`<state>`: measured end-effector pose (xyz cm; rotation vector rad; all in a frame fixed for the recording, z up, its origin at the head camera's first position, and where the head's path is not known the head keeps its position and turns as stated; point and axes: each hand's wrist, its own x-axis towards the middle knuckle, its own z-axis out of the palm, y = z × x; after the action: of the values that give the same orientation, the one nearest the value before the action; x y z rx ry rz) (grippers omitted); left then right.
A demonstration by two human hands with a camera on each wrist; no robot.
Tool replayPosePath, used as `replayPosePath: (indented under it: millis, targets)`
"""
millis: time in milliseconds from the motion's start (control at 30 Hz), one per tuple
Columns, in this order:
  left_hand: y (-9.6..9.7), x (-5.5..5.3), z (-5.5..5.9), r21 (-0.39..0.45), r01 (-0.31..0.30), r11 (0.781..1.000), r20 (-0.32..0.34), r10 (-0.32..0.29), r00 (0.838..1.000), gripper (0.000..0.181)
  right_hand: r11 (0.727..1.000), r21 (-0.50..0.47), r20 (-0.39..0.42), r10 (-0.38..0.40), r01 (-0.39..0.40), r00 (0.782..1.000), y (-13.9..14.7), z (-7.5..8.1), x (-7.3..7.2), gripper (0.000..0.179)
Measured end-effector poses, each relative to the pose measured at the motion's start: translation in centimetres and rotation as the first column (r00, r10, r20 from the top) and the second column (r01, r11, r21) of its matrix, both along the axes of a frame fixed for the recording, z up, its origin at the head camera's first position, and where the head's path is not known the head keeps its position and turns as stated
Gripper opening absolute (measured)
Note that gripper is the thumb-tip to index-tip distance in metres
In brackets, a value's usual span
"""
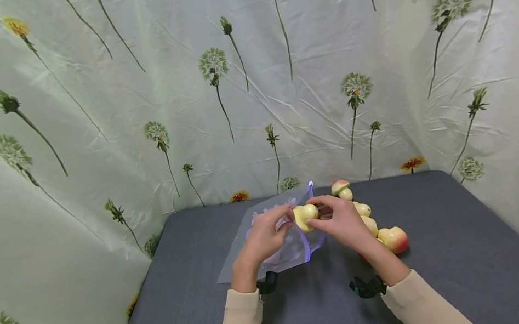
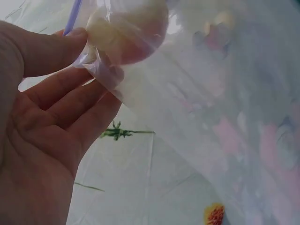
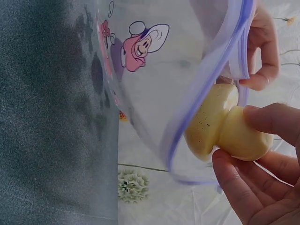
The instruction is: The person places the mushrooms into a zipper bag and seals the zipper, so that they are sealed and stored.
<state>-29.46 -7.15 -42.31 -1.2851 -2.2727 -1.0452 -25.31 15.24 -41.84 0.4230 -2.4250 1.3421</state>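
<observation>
My right hand [image 1: 346, 223] holds a toy mushroom [image 3: 243, 133] by its pale yellow stem, between thumb and fingers. The cap end sits in the mouth of a clear zip bag [image 3: 157, 98] with purple edging and pink cartoon prints. Through the plastic, the left wrist view shows the cap's reddish top [image 2: 147, 37]. My left hand [image 2: 56, 108] pinches the bag near its purple rim, thumb against fingers. The bag is held up above the table, its body slanting down to the left in the head view.
Several more toy mushrooms lie to the right, partly behind my right arm; one mushroom [image 1: 342, 189] is at the back and another [image 1: 395, 240] nearer. The dark grey table [image 1: 193, 254] meets a flower-printed curtain [image 1: 256, 101] at its back edge.
</observation>
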Motion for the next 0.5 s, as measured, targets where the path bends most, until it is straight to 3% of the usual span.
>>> replayPosePath:
  millis: [267, 500]
  targets:
    - [0.12, 0.07, -0.2, 0.032, 0.033, 0.999, 0.001, -0.033, 0.999, 0.013, 0.999, -0.032, 0.009, 0.014, -0.014, 1.0, -0.01, 0.12, 0.18, 0.039]
    - [-0.16, -0.16, -0.21, 0.03, -0.003, 1.0, -0.023, 0.004, 1.0, 0.012, 0.998, -0.046, 0.041, 0.034, -0.033, 0.999, -0.07, 0.24, 0.17, 0.042]
